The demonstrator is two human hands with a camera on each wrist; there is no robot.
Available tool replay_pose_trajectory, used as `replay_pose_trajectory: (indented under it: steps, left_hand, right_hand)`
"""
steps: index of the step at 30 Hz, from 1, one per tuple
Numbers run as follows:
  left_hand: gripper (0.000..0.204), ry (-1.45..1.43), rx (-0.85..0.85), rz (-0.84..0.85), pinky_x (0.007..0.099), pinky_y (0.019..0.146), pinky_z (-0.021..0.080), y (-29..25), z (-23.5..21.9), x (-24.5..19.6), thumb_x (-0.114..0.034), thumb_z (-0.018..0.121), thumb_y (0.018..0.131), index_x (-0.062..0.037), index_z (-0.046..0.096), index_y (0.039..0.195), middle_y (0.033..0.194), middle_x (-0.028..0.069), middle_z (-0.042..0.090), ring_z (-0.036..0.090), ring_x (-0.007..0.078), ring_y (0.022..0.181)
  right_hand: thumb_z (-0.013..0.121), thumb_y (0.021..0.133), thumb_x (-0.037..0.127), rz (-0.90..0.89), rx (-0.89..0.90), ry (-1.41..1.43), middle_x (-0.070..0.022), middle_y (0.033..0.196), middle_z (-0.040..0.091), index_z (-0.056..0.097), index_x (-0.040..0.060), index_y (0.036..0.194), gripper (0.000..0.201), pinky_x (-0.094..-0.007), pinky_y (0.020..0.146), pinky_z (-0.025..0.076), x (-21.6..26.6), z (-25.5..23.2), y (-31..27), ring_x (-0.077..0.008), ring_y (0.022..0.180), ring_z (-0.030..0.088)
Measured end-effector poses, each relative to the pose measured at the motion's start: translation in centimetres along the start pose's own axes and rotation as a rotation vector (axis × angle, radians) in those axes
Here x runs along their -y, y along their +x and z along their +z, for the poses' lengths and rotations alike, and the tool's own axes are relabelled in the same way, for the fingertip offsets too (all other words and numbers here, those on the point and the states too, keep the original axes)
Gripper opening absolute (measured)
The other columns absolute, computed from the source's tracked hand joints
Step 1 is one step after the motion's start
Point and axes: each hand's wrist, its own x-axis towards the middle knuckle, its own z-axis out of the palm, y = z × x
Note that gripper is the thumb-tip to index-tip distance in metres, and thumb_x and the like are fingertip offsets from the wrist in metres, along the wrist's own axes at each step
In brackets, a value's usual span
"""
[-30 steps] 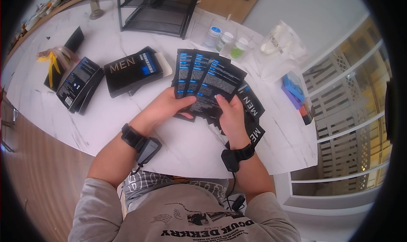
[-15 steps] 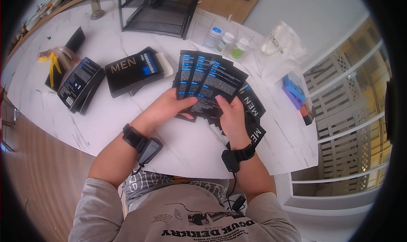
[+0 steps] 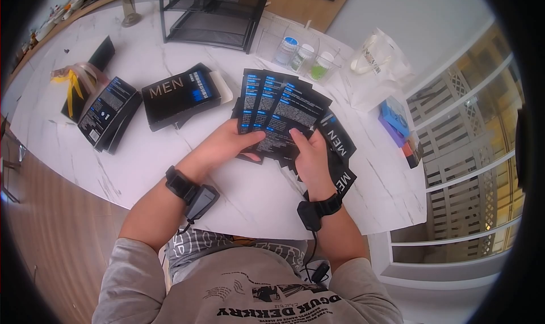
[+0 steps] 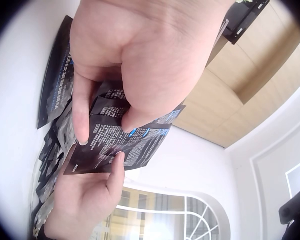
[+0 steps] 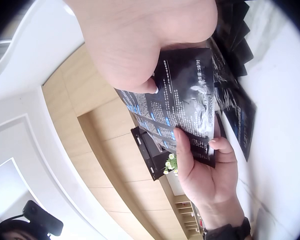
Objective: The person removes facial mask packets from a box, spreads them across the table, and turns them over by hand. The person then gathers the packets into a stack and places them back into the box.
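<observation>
Several black sachets with blue and white print are fanned out between both hands. The left hand pinches their left side, thumb on top and fingers beneath. On the right side the right hand grips them with its thumb across the printed face. More black sachets marked MEN lie under and beside the right hand. In the left wrist view both thumbs press on the fan. The right wrist view shows the left hand pinching a corner of the sachets.
A black MEN box lies left of the hands, with dark boxes and a yellow ribbon farther left. At the back stand a mesh rack and lidded bottles. A white bag and small boxes are at right.
Both hands keep their grip on the fanned sachets. The sachets and hands have shifted only very slightly in the head view, along with the whole scene.
</observation>
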Motion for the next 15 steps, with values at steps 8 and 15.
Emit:
replay_pose_trajectory:
  steps: [8, 15]
  left_hand:
    - [0.03, 0.016, 0.002, 0.008, 0.0323, 0.072, 0.062, 0.01, 0.03, 0.0, -0.013, 0.061, 0.098, -0.0001, 0.061, 0.125, 0.113, 0.0078, 0.068, 0.066, 0.0169, 0.099]
    - [0.03, 0.027, 0.006, -0.012, 0.0324, 0.072, 0.063, -0.06, 0.05, -0.12, -0.013, 0.061, 0.098, -0.0001, 0.061, 0.125, 0.114, 0.0079, 0.068, 0.066, 0.0164, 0.099]
  right_hand:
    - [0.056, 0.1, 0.006, 0.008, 0.004, 0.005, -0.0073, 0.12, 0.065, 0.056, -0.0016, 0.126, 0.027, -0.028, 0.095, 0.048, 0.08, 0.09, -0.04, -0.0128, 0.106, 0.061]
    - [0.056, 0.1, 0.005, 0.02, -0.009, -0.003, -0.0069, 0.12, 0.065, 0.057, -0.0015, 0.125, 0.026, -0.0277, 0.094, 0.048, -0.12, -0.08, 0.0, -0.0125, 0.105, 0.061]
